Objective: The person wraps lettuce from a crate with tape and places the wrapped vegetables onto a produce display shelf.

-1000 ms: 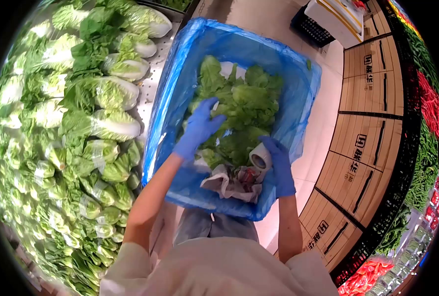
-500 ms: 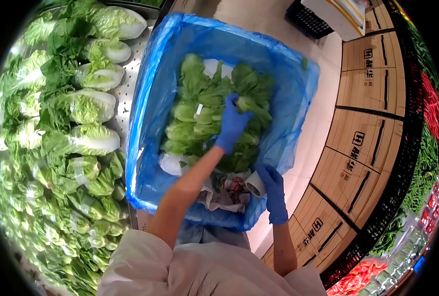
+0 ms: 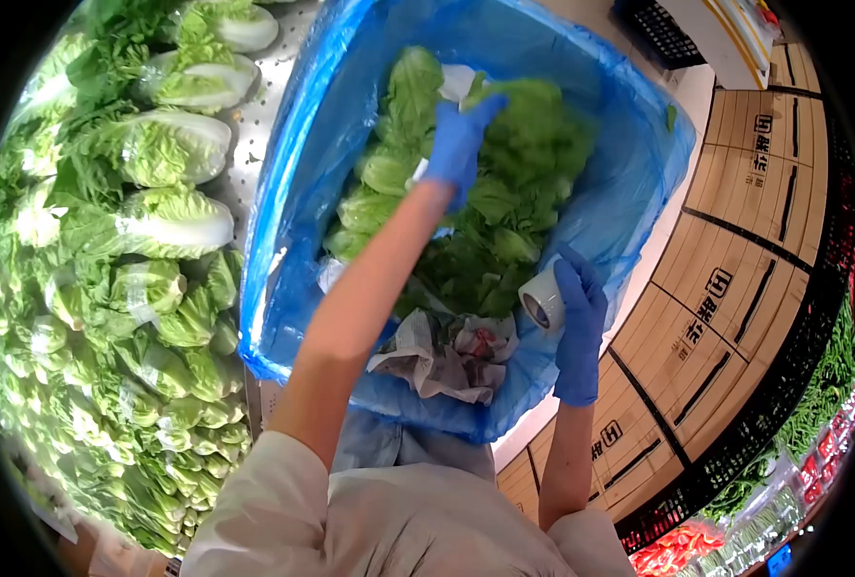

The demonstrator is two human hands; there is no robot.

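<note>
Below me is a crate lined with blue plastic (image 3: 298,125), with several heads of green leafy lettuce (image 3: 495,226) inside. My left hand (image 3: 456,144), in a blue glove, reaches over them with its fingers closed at the base of one lettuce head (image 3: 538,120). That head's leaves are smeared by motion. A roll of tape (image 3: 546,291) is gripped in my gloved right hand (image 3: 581,322), at the crate's near right side. Crumpled paper (image 3: 432,356) lies in the near end of the crate.
Wrapped Chinese cabbages (image 3: 177,144) fill the shelf on the left. A brown box-patterned display front (image 3: 697,308) curves along the right, with red peppers (image 3: 678,548) beyond it. A dark plastic basket (image 3: 658,34) stands at the back right.
The view has shifted, and the crate appears larger and higher. My left hand has moved toward the far side with the lettuce head. My right hand still holds the tape.
</note>
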